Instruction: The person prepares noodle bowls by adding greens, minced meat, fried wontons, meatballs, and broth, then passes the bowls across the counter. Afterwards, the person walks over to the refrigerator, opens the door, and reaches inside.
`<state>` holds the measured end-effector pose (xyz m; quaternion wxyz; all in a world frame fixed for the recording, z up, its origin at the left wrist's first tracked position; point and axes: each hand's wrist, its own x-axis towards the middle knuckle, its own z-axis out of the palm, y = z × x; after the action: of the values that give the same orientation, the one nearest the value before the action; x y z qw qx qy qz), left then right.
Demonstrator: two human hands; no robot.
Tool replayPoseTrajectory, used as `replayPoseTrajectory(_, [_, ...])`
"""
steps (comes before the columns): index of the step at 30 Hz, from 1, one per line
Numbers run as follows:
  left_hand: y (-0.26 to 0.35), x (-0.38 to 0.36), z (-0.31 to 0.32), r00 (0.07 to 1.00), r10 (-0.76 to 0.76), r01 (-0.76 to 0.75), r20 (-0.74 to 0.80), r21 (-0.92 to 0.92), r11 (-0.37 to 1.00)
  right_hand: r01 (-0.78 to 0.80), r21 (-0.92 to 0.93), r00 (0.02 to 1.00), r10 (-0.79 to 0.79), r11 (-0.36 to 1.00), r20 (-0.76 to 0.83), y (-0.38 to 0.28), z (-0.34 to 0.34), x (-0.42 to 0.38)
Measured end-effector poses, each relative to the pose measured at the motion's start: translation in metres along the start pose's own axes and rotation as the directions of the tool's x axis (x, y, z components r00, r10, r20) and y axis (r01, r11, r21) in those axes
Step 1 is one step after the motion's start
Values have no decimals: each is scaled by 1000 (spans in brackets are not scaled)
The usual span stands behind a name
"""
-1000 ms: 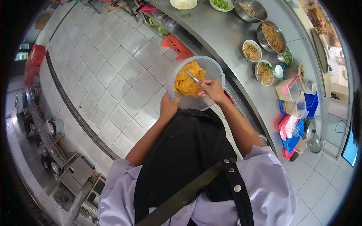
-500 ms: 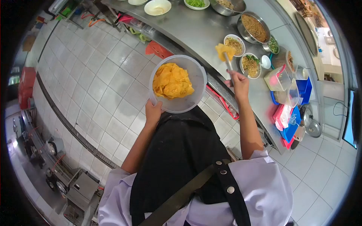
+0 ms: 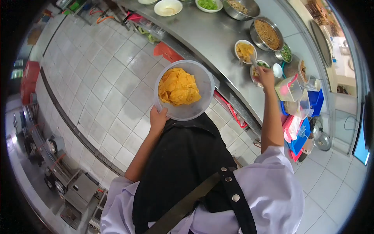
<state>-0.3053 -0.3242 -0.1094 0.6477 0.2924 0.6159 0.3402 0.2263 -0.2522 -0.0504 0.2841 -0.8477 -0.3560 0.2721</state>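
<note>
My left hand [image 3: 158, 118] grips the near rim of a translucent round tub [image 3: 206, 87], held over the floor. Flat yellow-orange sheets [image 3: 179, 86] are piled inside it. Over the metal counter, my right hand [image 3: 265, 76] is closed on metal tongs [image 3: 254, 64]. Their tips reach the rim of a white bowl [image 3: 238, 57], where a yellow piece [image 3: 244, 50] lies on top. A second white bowl [image 3: 254, 78] with food and greens is partly hidden under my right hand. A small white bowl [image 3: 277, 70] stands just beyond it.
The steel counter [image 3: 210, 35] holds a metal bowl of brown food [image 3: 267, 34], chopped greens [image 3: 286, 53], and more bowls at its far end. Plastic containers [image 3: 289, 91] and blue and red trays [image 3: 300, 136] stand at the right. A floor drain [image 3: 74, 128] crosses the tiles.
My right hand has moved right and forward with the tongs. The yellow piece that hung from them is now in the upper white bowl. My left hand still holds the tub.
</note>
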Motion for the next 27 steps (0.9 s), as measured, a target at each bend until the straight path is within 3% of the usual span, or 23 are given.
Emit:
replayPoseTrajectory(3, [-6,2,-3,1000,-15,14,-24,-34,999,-38,-31,998,39,999,57,-6,-27,-42])
replayPoseTrajectory(5, [-7,6,-6,998,-34,32,-53,-39,999,34,-14,988,-32,999,149,-38,-36,-88])
replayPoseTrajectory(7, [-7,6,-9,1000,1,-1,5,34,999,172,122,930,-202,978,307,-46,-28,-121])
replayPoseTrajectory(9, [4,-2,-4,1000,-4,4,-13,-12,1000,124,203,893,-199,971,404,-67,2,-159])
replayPoseTrajectory(10, [8,-5,-3,1000,3,-4,-11,-54,999,182,124,873,-219,975,436,-70,26,-170])
replayPoseTrajectory(11, [8,-6,-4,1000,-4,3,-15,-51,999,432,67,822,-424,899,381,-78,49,-185])
replayPoseTrajectory(13, [9,-5,-4,1000,1,0,21,-56,998,675,-53,682,-594,736,428,-99,87,-200])
replayPoseTrajectory(14, [10,-5,-3,1000,1,0,21,-56,998,674,-53,682,-594,737,428,-109,104,-203])
replayPoseTrajectory(16, [12,-7,-4,999,12,-10,49,-52,999,816,-343,577,-701,466,420,-123,131,-200])
replayPoseTrajectory(20, [14,-11,-7,995,7,-8,98,12,1000,800,-492,568,-698,344,436,-126,169,-164])
replayPoseTrajectory(22, [18,-13,-7,993,4,-13,116,72,997,770,-563,613,-596,301,519,-135,174,-155])
replayPoseTrajectory(25, [-10,-1,-11,987,143,-150,79,82,985,801,-554,559,-613,225,559,-135,183,-145])
replayPoseTrajectory(27, [-13,-2,-13,991,112,-117,66,79,990,828,-519,527,-613,214,588,-136,184,-143])
